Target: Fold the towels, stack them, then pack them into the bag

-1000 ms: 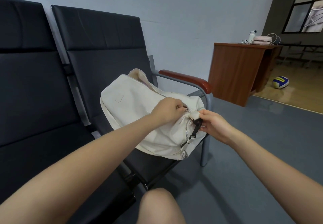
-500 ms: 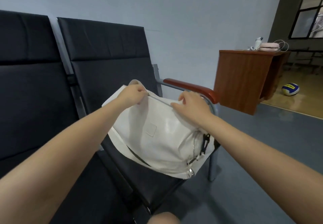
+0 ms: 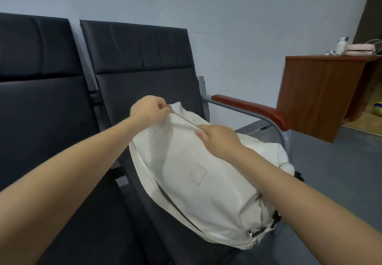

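Before you, a pale blue-grey wall [image 3: 237, 26] fills the upper frame, evenly lit and bare. Two black padded seats [image 3: 134, 62] of a linked bench run from the left edge to centre, their backs against that wall. At centre right, a grey metal frame carries a polished wooden armrest [image 3: 254, 109]. A reddish-brown wooden cabinet [image 3: 314, 95] stands at the right edge, small pale items on its top too blurred to identify. Grey-blue flooring [image 3: 334, 171] spreads across the lower right; beyond the cabinet, a strip of wooden floor shows.
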Tool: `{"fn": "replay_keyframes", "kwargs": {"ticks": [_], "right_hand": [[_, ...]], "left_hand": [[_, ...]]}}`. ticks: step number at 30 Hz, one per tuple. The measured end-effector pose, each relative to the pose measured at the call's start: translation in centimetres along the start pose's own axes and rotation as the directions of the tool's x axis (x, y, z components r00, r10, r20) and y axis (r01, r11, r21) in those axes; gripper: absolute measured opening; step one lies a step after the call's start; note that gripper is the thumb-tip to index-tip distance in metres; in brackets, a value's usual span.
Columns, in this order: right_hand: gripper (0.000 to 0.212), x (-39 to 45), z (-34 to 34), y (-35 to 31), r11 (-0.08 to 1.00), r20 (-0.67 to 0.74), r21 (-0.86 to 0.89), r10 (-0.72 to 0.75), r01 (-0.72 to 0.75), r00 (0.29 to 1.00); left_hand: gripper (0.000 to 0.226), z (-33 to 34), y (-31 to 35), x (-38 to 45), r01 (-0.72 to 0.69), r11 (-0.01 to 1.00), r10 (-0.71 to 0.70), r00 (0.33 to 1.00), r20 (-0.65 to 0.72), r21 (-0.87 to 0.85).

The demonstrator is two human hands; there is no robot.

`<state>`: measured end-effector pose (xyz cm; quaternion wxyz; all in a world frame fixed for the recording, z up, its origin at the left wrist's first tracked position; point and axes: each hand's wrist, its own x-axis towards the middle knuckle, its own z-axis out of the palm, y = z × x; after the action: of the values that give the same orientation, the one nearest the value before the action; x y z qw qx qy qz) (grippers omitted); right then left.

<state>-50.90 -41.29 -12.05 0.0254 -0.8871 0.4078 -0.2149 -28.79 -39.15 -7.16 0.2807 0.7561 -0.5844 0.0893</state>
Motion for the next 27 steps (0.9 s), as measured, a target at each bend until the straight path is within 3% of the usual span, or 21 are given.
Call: {"fn": "replay_keyframes", "kwargs": {"ticks": [3,10,15,19,23,27], "right_hand": [[0.035,-0.3,0.4,0.3,0.999,-0.035,0.051,0.005,-0.003,0.999],[0.031,0.2,1.1,1.3,0.982,-0.031,0.183,0.049,-0.042,0.998],[0.03,-0.5,1.2,1.3,0.983,-0.063,0.182,0.007,0.005,0.998],[0.034,-1.1,1.7,0.9,0.99,-0.071,0.138,-0.017,0.026,0.997],[0.034,-1.3,1.7,0.5,0.986,-0.077,0.168,0.008,0.005,0.997],[0.032,-0.6,1.7,0.8,0.974,-0.078,0.217,0.087,-0.069,0.993]], "left_hand": [[0.017,0.1,-1.9,1.9,0.089,0.996,-0.089,0.995,-0.043,0.005],[0.018,3.1,-4.9,4.4,0.265,0.951,-0.261,0.964,0.047,-0.159],[0.016,5.6,-6.9,4.7,0.38,0.862,-0.368,0.924,0.102,-0.334],[0.026,6.9,-8.4,3.9,0.509,0.714,-0.479,0.856,0.196,-0.48],[0.015,7.9,-8.9,2.5,0.434,0.717,-0.455,0.884,0.106,-0.545],[0.036,6.3,-9.0,-0.1,0.39,0.743,-0.424,0.903,0.07,-0.544]]}}
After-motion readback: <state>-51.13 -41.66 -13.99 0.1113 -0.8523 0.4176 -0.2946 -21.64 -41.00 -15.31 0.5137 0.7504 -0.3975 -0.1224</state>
